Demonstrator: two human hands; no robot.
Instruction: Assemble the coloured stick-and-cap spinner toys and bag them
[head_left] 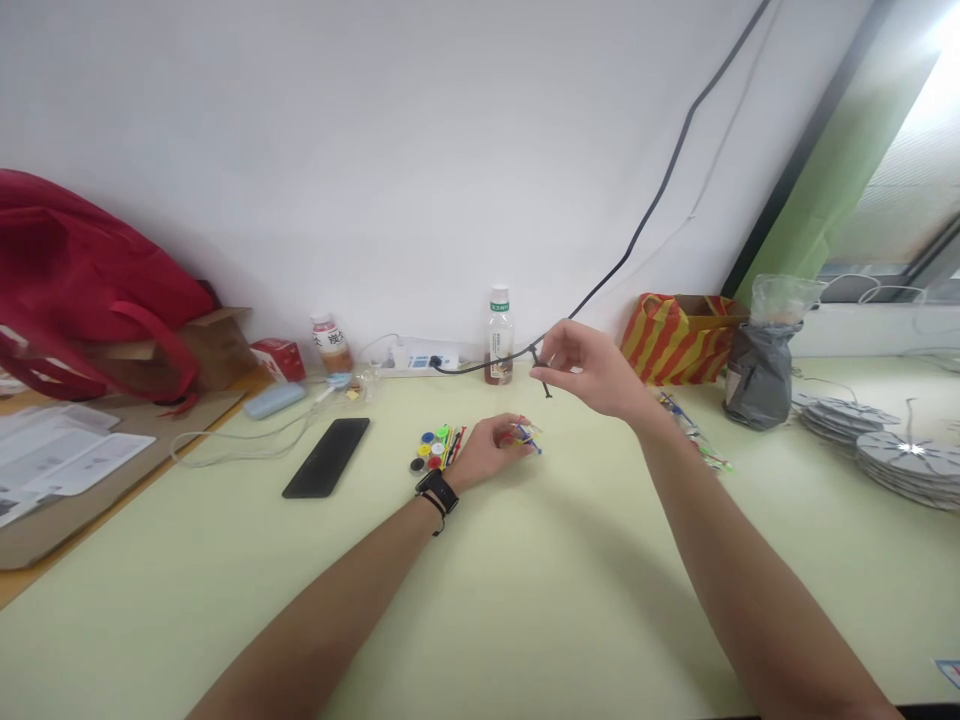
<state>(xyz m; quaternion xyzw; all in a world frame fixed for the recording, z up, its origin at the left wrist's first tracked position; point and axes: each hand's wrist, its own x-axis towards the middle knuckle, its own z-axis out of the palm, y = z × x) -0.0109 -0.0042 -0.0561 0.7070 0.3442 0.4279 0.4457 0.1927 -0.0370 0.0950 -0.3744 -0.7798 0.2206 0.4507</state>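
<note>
My right hand [581, 368] is raised above the table, thumb and fingers pinching a thin black stick [547, 388] with a small widened end. Lower and to the left, my left hand [495, 447] rests near the tabletop, its fingers closed on a small cluster of thin coloured sticks [530, 437]. Blue and red show among them; how they are joined is too small to tell. Just left of that hand lie small round coloured discs [426, 451], in blue, green, yellow, white, red and black. More thin sticks [453, 446] lie beside these discs, partly behind my left hand.
A black phone [327, 458] lies at left. Against the wall stand a bottle [499, 335], a power strip [420, 361] with a black cable, and a striped bag [679, 338]. A packet of sticks [694, 432] lies right of my forearm. Stacked grey discs [911, 455] sit far right.
</note>
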